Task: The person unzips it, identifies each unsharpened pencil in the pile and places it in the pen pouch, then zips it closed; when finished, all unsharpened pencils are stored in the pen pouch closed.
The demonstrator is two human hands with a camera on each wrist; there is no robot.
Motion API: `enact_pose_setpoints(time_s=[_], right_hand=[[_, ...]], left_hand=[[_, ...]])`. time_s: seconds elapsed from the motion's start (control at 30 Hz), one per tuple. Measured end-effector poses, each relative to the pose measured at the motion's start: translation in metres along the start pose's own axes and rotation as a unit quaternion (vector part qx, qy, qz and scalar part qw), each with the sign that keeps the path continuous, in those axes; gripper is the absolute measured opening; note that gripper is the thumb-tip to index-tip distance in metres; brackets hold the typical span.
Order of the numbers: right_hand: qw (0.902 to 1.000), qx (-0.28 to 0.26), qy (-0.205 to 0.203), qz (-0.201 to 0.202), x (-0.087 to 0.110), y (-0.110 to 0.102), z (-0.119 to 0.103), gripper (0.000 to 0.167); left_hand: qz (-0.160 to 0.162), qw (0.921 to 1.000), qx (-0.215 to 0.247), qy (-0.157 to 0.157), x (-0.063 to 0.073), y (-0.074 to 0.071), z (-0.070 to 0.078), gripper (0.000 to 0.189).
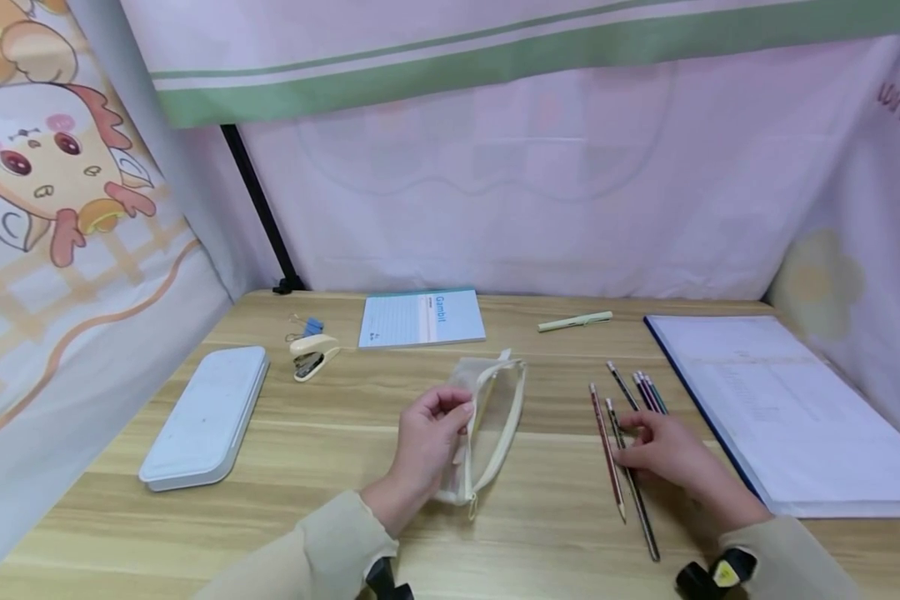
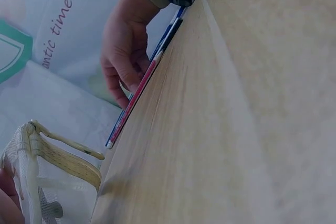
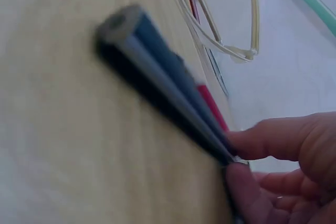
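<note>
My left hand (image 1: 423, 442) grips the near side of a pale mesh pencil pouch (image 1: 517, 429), whose zippered mouth gapes toward the right. A yellowish strip shows through the mesh; what it is, I cannot tell. To the right, my right hand (image 1: 671, 454) pinches a dark pencil (image 3: 163, 90) between thumb and finger, low over the table. Just left of that pencil lies a red pencil (image 1: 606, 450), tip toward me. Several more pencils (image 1: 648, 392) lie beyond the right hand, partly hidden by it.
A white flat case (image 1: 206, 417) lies at the left, with a cream stapler (image 1: 315, 357) and blue binder clip (image 1: 312, 326) behind it. A blue notebook (image 1: 422, 318) and green pen (image 1: 574, 322) lie at the back. Papers on a dark-edged folder (image 1: 802, 408) fill the right side.
</note>
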State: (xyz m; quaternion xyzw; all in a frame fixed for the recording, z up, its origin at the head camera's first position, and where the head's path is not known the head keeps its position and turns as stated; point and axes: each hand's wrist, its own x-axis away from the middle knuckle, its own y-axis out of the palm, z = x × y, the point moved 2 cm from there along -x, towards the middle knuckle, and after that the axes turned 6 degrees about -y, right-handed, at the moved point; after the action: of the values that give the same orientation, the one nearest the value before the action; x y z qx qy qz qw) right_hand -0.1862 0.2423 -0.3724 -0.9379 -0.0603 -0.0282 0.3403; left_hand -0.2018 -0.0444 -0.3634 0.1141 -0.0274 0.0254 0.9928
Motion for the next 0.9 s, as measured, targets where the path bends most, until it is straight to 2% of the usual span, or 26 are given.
enact_pose_setpoints(time_s=[0.17,0.3,0.4,0.47,0.53,0.6,0.67,0.73,0.8,0.83,0.9], right_hand=[[0.997,0.072,0.014,-0.025,-0.004,-0.003,-0.008,0.062],[0.9963,0.076,0.021,-0.035,-0.006,-0.004,-0.009,0.057],[0.9985,0.022,0.033,-0.037,-0.007,-0.007,-0.004,0.059],[0.9979,-0.039,0.041,-0.029,-0.009,-0.01,-0.002,0.063],[0.9919,-0.115,0.053,-0.007,-0.011,-0.013,-0.001,0.066],[0.9774,-0.204,0.051,0.022,-0.014,-0.014,-0.003,0.068],[0.9527,-0.295,0.047,0.055,-0.017,-0.014,-0.007,0.065],[0.9231,-0.375,0.038,0.074,-0.019,-0.011,-0.012,0.058],[0.9015,-0.422,0.033,0.091,-0.022,-0.004,-0.019,0.052],[0.8957,-0.433,0.035,0.097,-0.023,0.001,-0.023,0.051],[0.8905,-0.441,0.037,0.105,-0.026,0.012,-0.032,0.053]], left_hand=[[0.001,1.0,-0.004,-0.004,0.0,0.0,0.0,0.019],[0.0,1.0,-0.004,-0.005,0.0,0.0,0.0,0.019],[-0.005,1.0,-0.002,-0.005,0.001,0.001,-0.001,0.019],[-0.007,1.0,0.0,-0.006,0.002,0.001,-0.002,0.019],[-0.007,1.0,0.002,-0.006,0.003,0.002,-0.002,0.019],[-0.007,1.0,0.004,-0.005,0.004,0.003,-0.003,0.02],[-0.008,0.9999,0.007,-0.004,0.004,0.004,-0.004,0.019],[-0.012,0.9999,0.011,-0.002,0.005,0.007,-0.004,0.019],[-0.017,0.9998,0.013,-0.002,0.005,0.01,-0.005,0.019],[-0.019,0.9997,0.013,-0.003,0.005,0.012,-0.005,0.019],[-0.024,0.9996,0.013,-0.003,0.006,0.015,-0.006,0.018]])
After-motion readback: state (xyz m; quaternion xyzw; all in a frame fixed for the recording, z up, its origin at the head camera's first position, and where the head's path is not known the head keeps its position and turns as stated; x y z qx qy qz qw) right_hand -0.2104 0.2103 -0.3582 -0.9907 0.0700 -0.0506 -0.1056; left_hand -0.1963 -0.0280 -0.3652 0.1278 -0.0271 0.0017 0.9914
